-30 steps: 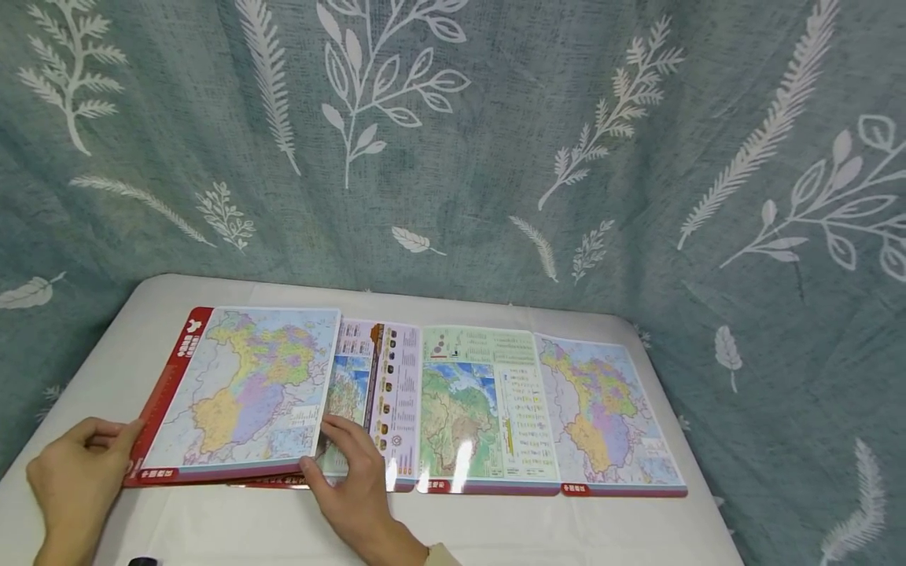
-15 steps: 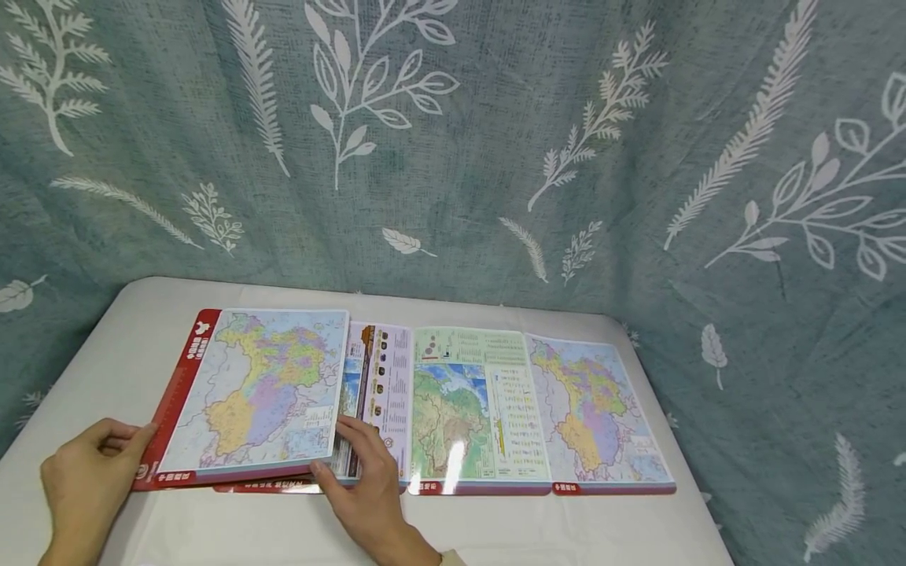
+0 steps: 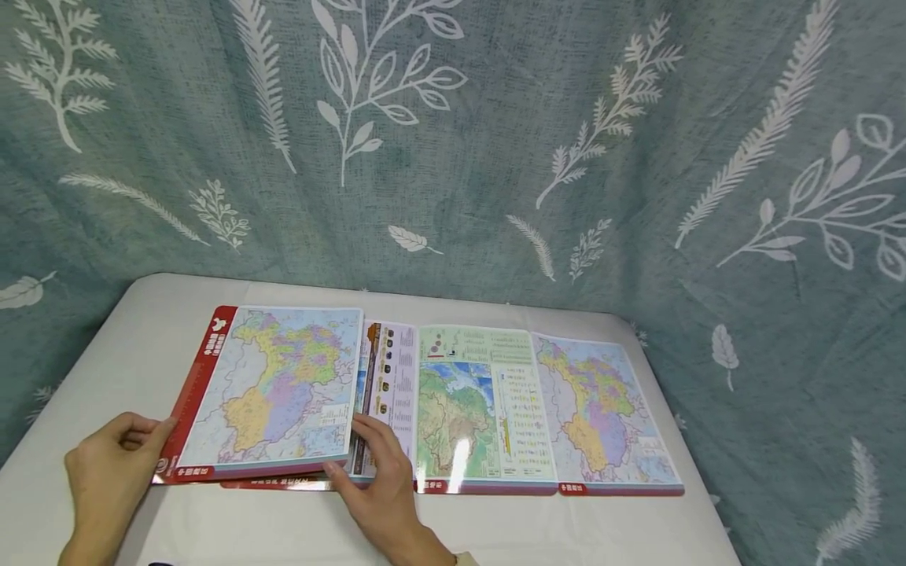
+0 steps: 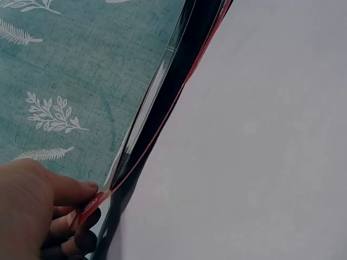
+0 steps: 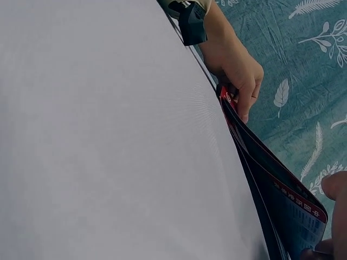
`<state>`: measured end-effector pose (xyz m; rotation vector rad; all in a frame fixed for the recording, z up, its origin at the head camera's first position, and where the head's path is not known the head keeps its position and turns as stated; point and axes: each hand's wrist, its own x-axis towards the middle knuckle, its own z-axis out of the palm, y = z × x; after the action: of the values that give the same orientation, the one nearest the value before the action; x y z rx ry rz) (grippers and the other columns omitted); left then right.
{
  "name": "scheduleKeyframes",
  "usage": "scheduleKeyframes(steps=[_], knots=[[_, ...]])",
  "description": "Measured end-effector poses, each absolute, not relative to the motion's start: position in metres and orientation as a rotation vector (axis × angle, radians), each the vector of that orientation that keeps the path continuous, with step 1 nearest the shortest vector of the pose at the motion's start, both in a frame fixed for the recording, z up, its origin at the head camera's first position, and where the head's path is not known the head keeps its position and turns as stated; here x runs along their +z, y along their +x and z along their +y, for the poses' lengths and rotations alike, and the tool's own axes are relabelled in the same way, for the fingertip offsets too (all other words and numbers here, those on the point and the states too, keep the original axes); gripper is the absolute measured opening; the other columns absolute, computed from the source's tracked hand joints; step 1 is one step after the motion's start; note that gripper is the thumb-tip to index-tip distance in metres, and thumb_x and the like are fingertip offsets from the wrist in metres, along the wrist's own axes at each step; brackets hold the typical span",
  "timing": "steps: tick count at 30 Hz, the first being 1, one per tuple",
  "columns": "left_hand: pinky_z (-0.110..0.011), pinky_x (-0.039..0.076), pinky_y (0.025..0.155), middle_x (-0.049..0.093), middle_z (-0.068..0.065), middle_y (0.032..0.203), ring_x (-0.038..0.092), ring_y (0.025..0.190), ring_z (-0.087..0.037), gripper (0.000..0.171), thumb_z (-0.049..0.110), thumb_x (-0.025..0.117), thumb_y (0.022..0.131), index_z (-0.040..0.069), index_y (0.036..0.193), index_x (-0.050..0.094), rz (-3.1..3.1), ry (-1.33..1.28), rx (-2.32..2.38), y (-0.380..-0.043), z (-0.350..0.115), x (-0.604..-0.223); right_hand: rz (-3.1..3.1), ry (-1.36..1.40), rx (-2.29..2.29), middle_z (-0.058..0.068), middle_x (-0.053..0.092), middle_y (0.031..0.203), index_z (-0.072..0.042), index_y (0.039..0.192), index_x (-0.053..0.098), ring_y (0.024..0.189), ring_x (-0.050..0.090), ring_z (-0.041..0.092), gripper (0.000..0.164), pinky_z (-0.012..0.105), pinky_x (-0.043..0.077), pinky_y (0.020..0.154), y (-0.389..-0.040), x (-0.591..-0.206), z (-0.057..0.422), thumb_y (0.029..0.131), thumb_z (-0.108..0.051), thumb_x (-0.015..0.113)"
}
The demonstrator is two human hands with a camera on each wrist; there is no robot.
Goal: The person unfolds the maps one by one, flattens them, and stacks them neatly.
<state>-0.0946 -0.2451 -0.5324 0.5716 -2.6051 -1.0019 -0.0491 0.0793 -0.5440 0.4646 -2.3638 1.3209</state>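
Observation:
A red-edged folding map [image 3: 290, 385] lies at the left in the head view, partly over a purple-bordered panel [image 3: 399, 377]. My left hand [image 3: 109, 475] pinches its near left corner. In the left wrist view that thin red corner [image 4: 91, 207] sits between thumb and fingers, with the edge raised off the white tabletop. My right hand [image 3: 385, 491] holds the near right corner, thumb at the near edge and fingers at the right edge. Layered sheets [image 5: 298, 208] fan apart beside this hand in the right wrist view.
To the right lie a green physical-map panel [image 3: 460, 424] and another coloured map panel [image 3: 602, 417], in a row on the white-covered table [image 3: 552, 534]. A leaf-patterned teal curtain [image 3: 453, 157] hangs behind and at the right.
Both hands have shifted to the right with the red-edged map, which covers more of the purple-bordered panel. The green panel and the far-right map panel stay in place.

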Motion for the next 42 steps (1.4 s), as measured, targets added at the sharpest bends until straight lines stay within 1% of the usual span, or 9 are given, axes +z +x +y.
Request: scheduleKeyframes(steps=[4, 7, 10, 17, 21, 25, 30, 34, 42], knots=[[-0.014, 0.034, 0.054, 0.072, -0.020, 0.074, 0.051, 0.057, -0.011, 0.028, 0.021, 0.081, 0.094, -0.006, 0.091, 0.074, -2.606, 0.550, -1.004, -0.095, -0.241, -0.533, -2.367, 0.442, 1.322, 0.008, 0.060, 0.145, -0.004, 0.140, 0.061, 0.134, 0.061, 0.021, 0.055, 0.036, 0.055, 0.103, -0.049, -0.545, 0.084, 0.094, -0.029, 0.081], [-0.015, 0.035, 0.053, 0.072, -0.017, 0.073, 0.050, 0.056, -0.009, 0.028, 0.022, 0.081, 0.093, -0.004, 0.090, 0.075, -2.606, 0.530, -1.007, -0.095, -0.238, -0.534, -2.352, 0.440, 1.303, 0.009, 0.060, 0.144, -0.004, 0.140, 0.060, 0.133, 0.063, 0.022, 0.055, 0.037, 0.054, 0.105, -0.049, -0.545, 0.087, 0.094, -0.026, 0.081], [-0.014, 0.035, 0.054, 0.071, -0.015, 0.072, 0.048, 0.056, -0.006, 0.027, 0.023, 0.082, 0.092, -0.003, 0.089, 0.075, -2.610, 0.505, -1.012, -0.094, -0.235, -0.536, -2.342, 0.430, 1.300, 0.009, 0.060, 0.144, -0.004, 0.140, 0.060, 0.129, 0.065, 0.023, 0.054, 0.037, 0.056, 0.102, -0.049, -0.545, 0.090, 0.094, -0.024, 0.081], [-0.014, 0.037, 0.053, 0.070, -0.012, 0.070, 0.051, 0.057, -0.009, 0.024, 0.020, 0.083, 0.092, -0.002, 0.087, 0.074, -2.624, 0.435, -1.032, -0.093, -0.224, -0.536, -2.347, 0.391, 1.339, 0.009, 0.059, 0.145, -0.005, 0.141, 0.059, 0.128, 0.065, 0.024, 0.053, 0.039, 0.056, 0.101, -0.044, -0.546, 0.100, 0.096, -0.024, 0.079], [-0.015, 0.037, 0.053, 0.069, -0.009, 0.068, 0.051, 0.056, -0.007, 0.023, 0.020, 0.084, 0.090, 0.001, 0.083, 0.074, -2.609, 0.383, -1.042, -0.092, -0.217, -0.535, -2.347, 0.385, 1.294, 0.009, 0.061, 0.142, -0.005, 0.137, 0.061, 0.124, 0.067, 0.025, 0.048, 0.039, 0.058, 0.098, -0.042, -0.547, 0.107, 0.096, -0.024, 0.079], [-0.016, 0.036, 0.054, 0.068, -0.005, 0.065, 0.049, 0.055, -0.005, 0.023, 0.021, 0.085, 0.089, 0.004, 0.078, 0.073, -2.598, 0.340, -1.050, -0.092, -0.214, -0.534, -2.380, 0.343, 1.227, 0.006, 0.064, 0.139, -0.007, 0.133, 0.064, 0.124, 0.067, 0.024, 0.045, 0.039, 0.057, 0.097, -0.039, -0.546, 0.115, 0.096, -0.026, 0.080], [-0.015, 0.036, 0.055, 0.066, -0.002, 0.063, 0.049, 0.054, -0.002, 0.024, 0.020, 0.086, 0.088, 0.008, 0.073, 0.072, -2.572, 0.236, -1.053, -0.093, -0.212, -0.535, -2.388, 0.342, 1.228, 0.008, 0.064, 0.137, -0.005, 0.132, 0.064, 0.122, 0.068, 0.025, 0.043, 0.040, 0.058, 0.097, -0.037, -0.546, 0.123, 0.097, -0.025, 0.078], [-0.014, 0.037, 0.055, 0.065, -0.001, 0.063, 0.049, 0.055, -0.002, 0.023, 0.019, 0.087, 0.087, 0.009, 0.073, 0.071, -2.574, 0.175, -1.046, -0.094, -0.211, -0.536, -2.393, 0.334, 1.225, 0.007, 0.065, 0.134, -0.005, 0.129, 0.066, 0.121, 0.069, 0.024, 0.039, 0.038, 0.058, 0.097, -0.035, -0.547, 0.129, 0.097, -0.025, 0.078], [-0.017, 0.036, 0.054, 0.063, 0.001, 0.062, 0.048, 0.056, -0.005, 0.021, 0.018, 0.087, 0.086, 0.008, 0.075, 0.072, -2.623, 0.117, -1.013, -0.091, -0.203, -0.538, -2.434, 0.221, 1.250, 0.003, 0.068, 0.132, -0.008, 0.122, 0.070, 0.124, 0.067, 0.020, 0.035, 0.034, 0.053, 0.105, -0.032, -0.545, 0.139, 0.094, -0.026, 0.082]])
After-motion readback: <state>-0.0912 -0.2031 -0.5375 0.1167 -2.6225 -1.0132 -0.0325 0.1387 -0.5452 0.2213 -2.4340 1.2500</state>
